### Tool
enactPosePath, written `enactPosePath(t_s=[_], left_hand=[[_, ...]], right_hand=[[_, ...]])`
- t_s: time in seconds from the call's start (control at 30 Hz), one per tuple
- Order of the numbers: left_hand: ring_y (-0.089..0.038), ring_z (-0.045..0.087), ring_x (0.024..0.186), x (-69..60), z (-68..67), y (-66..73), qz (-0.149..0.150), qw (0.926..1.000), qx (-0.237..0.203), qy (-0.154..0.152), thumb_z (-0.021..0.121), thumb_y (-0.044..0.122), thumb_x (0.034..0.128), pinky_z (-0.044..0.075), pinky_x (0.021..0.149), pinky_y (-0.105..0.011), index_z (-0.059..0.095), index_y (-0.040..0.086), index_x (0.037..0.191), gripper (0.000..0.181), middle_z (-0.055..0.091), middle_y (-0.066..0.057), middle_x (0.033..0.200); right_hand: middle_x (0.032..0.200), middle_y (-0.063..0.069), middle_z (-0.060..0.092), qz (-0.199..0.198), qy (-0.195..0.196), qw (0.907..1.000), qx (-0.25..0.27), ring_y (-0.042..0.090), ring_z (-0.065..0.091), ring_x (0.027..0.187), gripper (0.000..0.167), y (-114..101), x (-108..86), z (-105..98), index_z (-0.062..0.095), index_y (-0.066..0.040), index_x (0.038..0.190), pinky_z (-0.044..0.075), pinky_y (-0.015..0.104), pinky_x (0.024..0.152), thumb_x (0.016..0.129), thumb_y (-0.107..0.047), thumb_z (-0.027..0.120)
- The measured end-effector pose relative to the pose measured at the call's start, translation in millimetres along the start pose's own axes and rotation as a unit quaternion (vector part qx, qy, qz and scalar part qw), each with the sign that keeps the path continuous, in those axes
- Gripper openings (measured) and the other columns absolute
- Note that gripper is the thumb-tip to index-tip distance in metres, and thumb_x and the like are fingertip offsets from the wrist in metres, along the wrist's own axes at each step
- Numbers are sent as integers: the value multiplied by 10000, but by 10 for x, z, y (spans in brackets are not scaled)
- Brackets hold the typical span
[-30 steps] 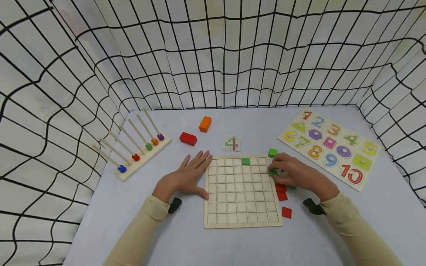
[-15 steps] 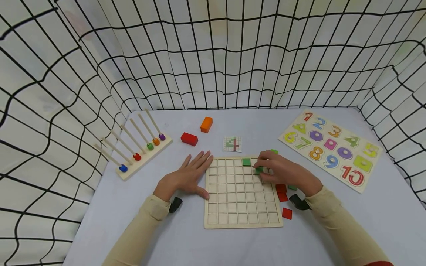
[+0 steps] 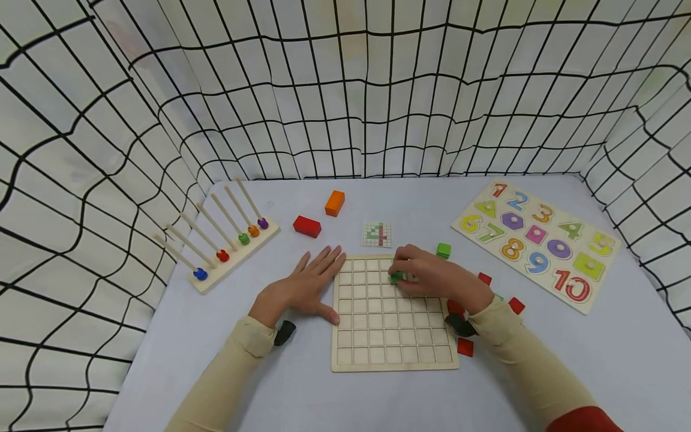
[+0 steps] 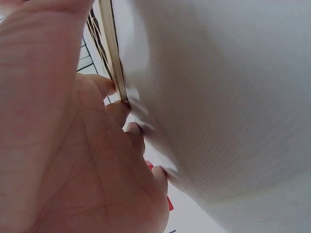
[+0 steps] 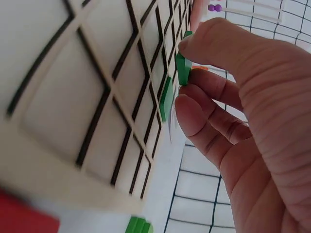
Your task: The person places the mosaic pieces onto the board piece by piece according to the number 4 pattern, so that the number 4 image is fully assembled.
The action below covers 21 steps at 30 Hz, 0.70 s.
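A light wooden grid board (image 3: 370, 355) lies on the white table. My right hand (image 3: 439, 277) is over its upper part, pinching a green square tile (image 3: 396, 277) between thumb and fingers. The right wrist view shows that tile (image 5: 183, 69) tilted at the grid, close to another green tile (image 5: 166, 99) lying in a cell. My left hand (image 3: 302, 291) lies spread, its thumb and fingertips at the board's left edge. In the left wrist view, fingertips of my left hand (image 4: 104, 160) touch the table beside the board's edge (image 4: 111, 48).
Stacked green tiles (image 3: 444, 250) and scattered red tiles (image 3: 465, 347) lie right of the board. Behind it are a small pattern card (image 3: 376, 234), a red block (image 3: 307, 226) and an orange block (image 3: 335, 203). A peg rack (image 3: 234, 255) stands left, a number puzzle (image 3: 534, 243) right. Black netting surrounds the table.
My right hand has moved left from the board's right edge with the green tile, onto the upper cells, uncovering the green stack and some red tiles. My left hand has stayed in place.
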<state>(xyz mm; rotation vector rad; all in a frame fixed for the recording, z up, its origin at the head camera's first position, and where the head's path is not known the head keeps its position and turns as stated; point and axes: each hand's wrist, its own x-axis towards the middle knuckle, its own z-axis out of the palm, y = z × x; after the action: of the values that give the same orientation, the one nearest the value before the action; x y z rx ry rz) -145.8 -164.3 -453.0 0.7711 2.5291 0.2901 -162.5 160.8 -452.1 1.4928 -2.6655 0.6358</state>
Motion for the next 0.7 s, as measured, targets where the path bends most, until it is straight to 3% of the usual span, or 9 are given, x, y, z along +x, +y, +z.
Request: enactPosePath(t_s=[0.23,0.43,0.7], left_hand=[[-368,-51,1703,15,11,-1,-6,10000,0,-21,861,638,805,-36,1345,-669,41,85,1733,1356,-26,-122,1832],[-370,-45,1703,-3,-8,14,-13,10000,-7,1,869,622,807,-30,1345,-671,53,75,1731,1349,-18,-129,1831],[-380,-35,1702,-16,-23,28,11,10000,-7,43,868,614,813,-21,1343,-678,61,69,1730,1338,-6,-138,1830]], right_hand=[[1024,70,658,-105,-34,9999,-99,165,561,908,70,6,115,117,781,-65,1014,557,255,780,950,-77,807],[947,24,626,66,-92,9999,90,134,539,878,43,-17,150,115,783,-73,967,544,249,771,956,-102,811],[1034,67,687,-39,9,10000,-82,162,603,911,74,-34,121,79,801,-79,980,591,263,795,933,-120,840]])
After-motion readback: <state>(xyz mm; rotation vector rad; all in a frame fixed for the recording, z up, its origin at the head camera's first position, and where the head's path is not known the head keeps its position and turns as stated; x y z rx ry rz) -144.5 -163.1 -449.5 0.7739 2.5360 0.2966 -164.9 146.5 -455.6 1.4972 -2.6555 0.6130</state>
